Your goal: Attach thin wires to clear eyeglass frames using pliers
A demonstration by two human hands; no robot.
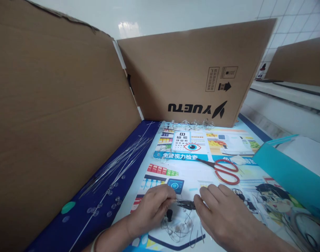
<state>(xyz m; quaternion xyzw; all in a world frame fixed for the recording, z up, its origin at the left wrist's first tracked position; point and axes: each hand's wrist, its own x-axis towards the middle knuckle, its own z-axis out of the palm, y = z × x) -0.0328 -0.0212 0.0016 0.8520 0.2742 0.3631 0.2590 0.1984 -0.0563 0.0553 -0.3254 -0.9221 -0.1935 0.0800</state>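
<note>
My right hand is closed around a pair of pliers, whose dark jaws point left. My left hand pinches thin wire close to the tips of those jaws. Below and between the hands hangs or lies a loose tangle of bent silvery wire with what look like clear beads. The pliers' handles are hidden inside my right fist. Beyond my hands, red-handled scissors lie on the printed sheet with their blades pointing left.
Straight wires and several clear beads lie on the blue strip at left, near a green disc. Cardboard panels stand at the left and back. More wire-and-bead pieces line the back panel. A teal box is at right.
</note>
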